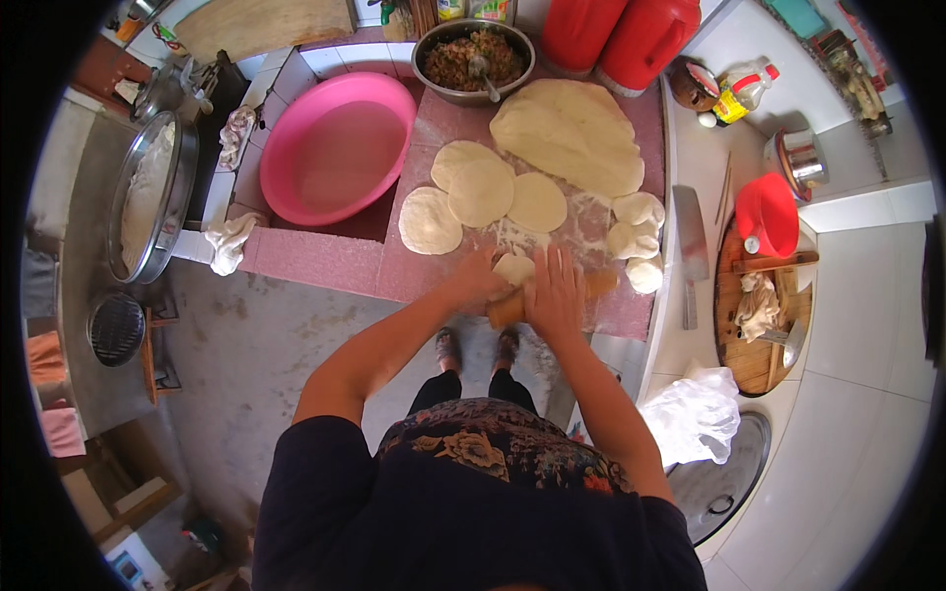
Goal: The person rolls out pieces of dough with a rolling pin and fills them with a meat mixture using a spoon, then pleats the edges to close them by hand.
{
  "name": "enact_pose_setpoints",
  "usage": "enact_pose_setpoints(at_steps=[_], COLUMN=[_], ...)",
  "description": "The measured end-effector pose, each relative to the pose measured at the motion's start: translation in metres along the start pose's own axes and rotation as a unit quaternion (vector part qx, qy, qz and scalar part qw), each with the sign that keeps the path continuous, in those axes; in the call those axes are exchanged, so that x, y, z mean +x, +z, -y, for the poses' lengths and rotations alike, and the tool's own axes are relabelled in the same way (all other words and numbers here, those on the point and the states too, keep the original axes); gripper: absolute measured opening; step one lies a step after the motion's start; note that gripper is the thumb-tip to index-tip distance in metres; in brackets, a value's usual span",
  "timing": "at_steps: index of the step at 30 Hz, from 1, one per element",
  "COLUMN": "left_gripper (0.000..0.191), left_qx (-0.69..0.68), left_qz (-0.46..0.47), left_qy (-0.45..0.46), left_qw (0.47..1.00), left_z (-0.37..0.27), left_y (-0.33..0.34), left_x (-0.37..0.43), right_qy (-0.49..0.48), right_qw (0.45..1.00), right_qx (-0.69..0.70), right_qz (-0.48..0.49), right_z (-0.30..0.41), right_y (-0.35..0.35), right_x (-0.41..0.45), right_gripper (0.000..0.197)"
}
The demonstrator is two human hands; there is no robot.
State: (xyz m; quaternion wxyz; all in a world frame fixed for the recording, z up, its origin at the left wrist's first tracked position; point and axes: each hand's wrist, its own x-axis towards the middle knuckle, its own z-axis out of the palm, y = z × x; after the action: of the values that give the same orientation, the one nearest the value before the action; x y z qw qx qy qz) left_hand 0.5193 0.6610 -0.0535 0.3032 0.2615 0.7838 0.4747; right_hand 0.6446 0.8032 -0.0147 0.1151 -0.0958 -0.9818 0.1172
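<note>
My right hand point(553, 292) lies over a wooden rolling pin point(508, 309) at the front edge of the pink countertop point(318, 267). My left hand point(477, 282) is at the left edge of a small dough piece point(514, 270), which lies just beyond the pin; its fingertips are partly blurred. Several flat dough rounds point(480, 193) overlap behind my hands. A large slab of dough point(573, 133) lies at the back, and small dough lumps point(644, 275) sit at the right. Behind stands a metal bowl point(421, 70) of chopped filling point(462, 63) with a spoon point(484, 77) in it.
A pink basin point(277, 199) of cloudy liquid sits at the left. Red thermos flasks point(643, 44) stand at the back. On the right counter are a cleaver point(690, 236), a round wooden board point(728, 295), a red plastic vessel point(768, 214) and a plastic bag point(695, 414).
</note>
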Motion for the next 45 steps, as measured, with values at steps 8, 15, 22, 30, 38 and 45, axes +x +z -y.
enact_pose_setpoints(at_steps=[8,15,22,30,38,45], left_gripper=[0.037,0.058,0.050,0.044,0.041,0.050], left_qx=[0.135,-0.029,0.109,0.036,0.157,0.225], left_qz=[0.095,-0.109,0.144,0.028,-0.007,0.244], left_qy=[0.064,-0.041,-0.093,-0.045,-0.047,-0.062], left_qw=[0.984,0.993,0.979,0.998,0.987,0.941], left_z=[-0.007,0.008,-0.018,-0.003,-0.022,-0.031], left_y=[-0.005,-0.010,-0.042,-0.030,-0.041,-0.044], left_x=[0.067,0.019,0.058,0.036,0.027,0.041], right_qy=[0.027,-0.002,0.084,0.030,0.061,0.071], right_qw=[0.997,0.999,0.996,0.998,0.998,0.995], right_qx=[0.059,0.044,0.006,0.050,0.024,0.064], right_qz=[-0.051,0.021,-0.035,0.015,-0.018,-0.007], right_z=[0.003,0.004,0.011,0.001,0.016,0.012], right_y=[0.019,-0.012,0.026,-0.007,0.014,0.008], right_x=[0.035,-0.042,0.074,-0.040,0.050,-0.012], right_gripper=[0.060,0.063,0.062,0.063,0.063,0.065])
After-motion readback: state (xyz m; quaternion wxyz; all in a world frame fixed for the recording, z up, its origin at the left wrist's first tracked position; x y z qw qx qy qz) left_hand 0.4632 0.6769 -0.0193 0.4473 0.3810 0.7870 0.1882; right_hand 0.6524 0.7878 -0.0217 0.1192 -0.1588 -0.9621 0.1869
